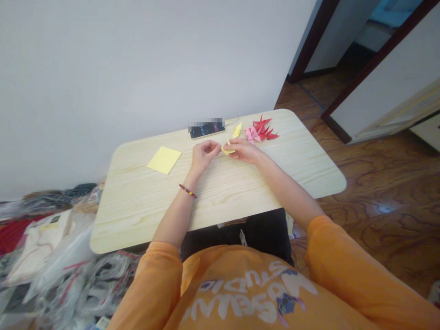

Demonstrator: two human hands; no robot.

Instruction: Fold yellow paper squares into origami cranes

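I had a small piece of folded yellow paper (228, 150) between the thumb and fingers of my right hand (242, 150), pinched shut on it just above the desk (137, 206), around the middle of the top and closer to the far edge than the near one. The paper was thin and creased, with narrow, sharp flaps. One flap stuck up towards the far edge, and another end pointed left; its long axis seemed to run roughly along the far edge, though my fingers hid part of it. My left hand (206, 151) was loosely curled, thumb and forefinger brought together right beside that left end; I couldn't tell whether they gripped it.

The desk had a pale, streaky wood grain and rounded corners. Towards its far left corner lay a flat, smooth yellow paper square (164, 160), set askew, one corner aimed at the near edge. A slab-shaped phone (207, 129) with a dark screen lay by the far edge. To its right was a slim yellow folded figure (237, 130), then a pink folded figure (253, 134) touching spiky red folded figures (262, 124), near the far right corner.
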